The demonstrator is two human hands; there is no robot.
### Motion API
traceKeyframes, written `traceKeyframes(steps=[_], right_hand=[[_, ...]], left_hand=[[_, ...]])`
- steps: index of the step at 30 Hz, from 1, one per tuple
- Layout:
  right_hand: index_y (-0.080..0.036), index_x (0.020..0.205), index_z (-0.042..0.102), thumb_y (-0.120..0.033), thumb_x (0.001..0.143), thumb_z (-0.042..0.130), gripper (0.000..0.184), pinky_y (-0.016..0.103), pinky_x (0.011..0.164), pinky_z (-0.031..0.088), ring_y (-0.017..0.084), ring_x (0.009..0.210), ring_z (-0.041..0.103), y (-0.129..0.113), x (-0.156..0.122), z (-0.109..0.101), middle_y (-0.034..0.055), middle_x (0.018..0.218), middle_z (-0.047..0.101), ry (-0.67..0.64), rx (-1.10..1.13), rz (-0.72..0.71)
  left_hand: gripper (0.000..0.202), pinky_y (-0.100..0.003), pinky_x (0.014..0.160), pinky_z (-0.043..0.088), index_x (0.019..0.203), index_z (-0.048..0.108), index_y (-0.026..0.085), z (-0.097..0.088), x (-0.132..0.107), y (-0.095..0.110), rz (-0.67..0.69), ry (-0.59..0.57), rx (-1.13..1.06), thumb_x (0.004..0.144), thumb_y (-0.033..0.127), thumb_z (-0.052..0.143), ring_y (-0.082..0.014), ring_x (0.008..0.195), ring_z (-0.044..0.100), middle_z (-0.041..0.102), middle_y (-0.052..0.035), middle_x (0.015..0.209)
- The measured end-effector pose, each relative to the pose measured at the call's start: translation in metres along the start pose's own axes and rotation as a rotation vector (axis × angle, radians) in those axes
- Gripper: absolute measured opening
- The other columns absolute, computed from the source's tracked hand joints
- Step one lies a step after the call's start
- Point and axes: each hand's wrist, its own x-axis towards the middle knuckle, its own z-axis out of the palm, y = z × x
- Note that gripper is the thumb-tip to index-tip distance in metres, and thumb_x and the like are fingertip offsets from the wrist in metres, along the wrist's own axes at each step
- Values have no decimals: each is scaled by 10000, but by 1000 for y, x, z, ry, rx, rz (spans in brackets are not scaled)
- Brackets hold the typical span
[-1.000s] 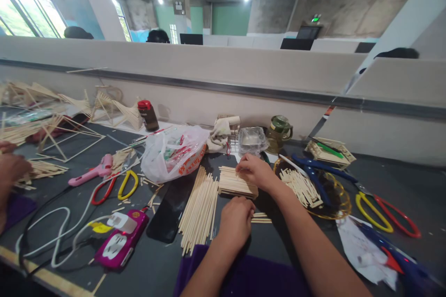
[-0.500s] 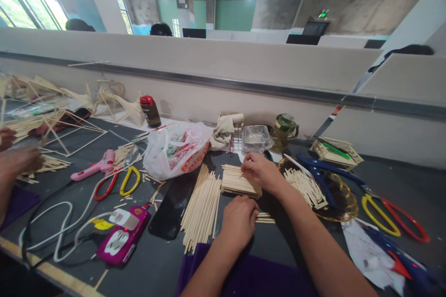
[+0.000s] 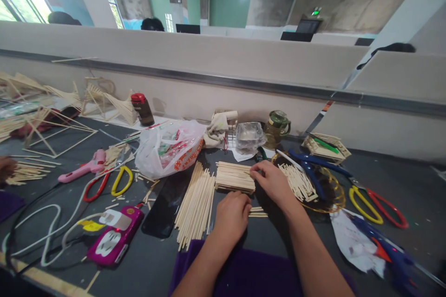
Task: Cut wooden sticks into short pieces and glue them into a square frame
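A small platform of pale wooden sticks laid side by side (image 3: 232, 175) stands on the dark table in front of me. At its right end is my right hand (image 3: 270, 178), thumb and fingertips pinched at the end of a wooden stick on top. My left hand (image 3: 232, 211) rests by the platform's front edge with its fingers curled; what they hold, if anything, is hidden. A bundle of long loose sticks (image 3: 197, 206) lies to the left of it. Several more sticks (image 3: 258, 212) lie between my hands, and a purple cloth (image 3: 258, 271) is under my forearms.
A basket (image 3: 336, 192) of short stick pieces, with blue pliers (image 3: 318, 181), stands right, near red-and-yellow-handled scissors (image 3: 365, 206) and a blue glue gun (image 3: 386, 250). Left are a black phone (image 3: 163, 209), plastic bag (image 3: 170, 146), magenta power strip (image 3: 116, 236) and pink glue gun (image 3: 85, 167).
The whole view has shifted slightly, so things appear further left. My right hand has moved from over the platform's top toward its right end. My left hand stays at the front edge.
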Motion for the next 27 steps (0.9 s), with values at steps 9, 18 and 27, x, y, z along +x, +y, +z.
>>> traceKeyframes(steps=[9,18,27], right_hand=[[-243,881,705,-214,847,522,189,268,738,417,162,822,571,3,0,9,26,874,609,-3,43,-52],[-244,874,699,-206,849,524,181,271,729,425,171,828,579,0,0,7,31,861,613,-9,41,-83],[-221,907,687,-219,857,503,190,271,758,429,168,848,586,2,2,0,38,892,629,42,86,-84]], left_hand=[[161,-283,783,392,876,642,204,0,1,0,-4,-19,1,850,192,483,-188,895,565,654,-38,908],[155,-283,780,393,857,633,201,-2,1,3,-11,-27,7,849,188,479,-188,896,561,649,-40,907],[147,-278,798,396,872,636,204,0,1,0,-8,-23,-3,849,200,491,-185,903,559,648,-37,915]])
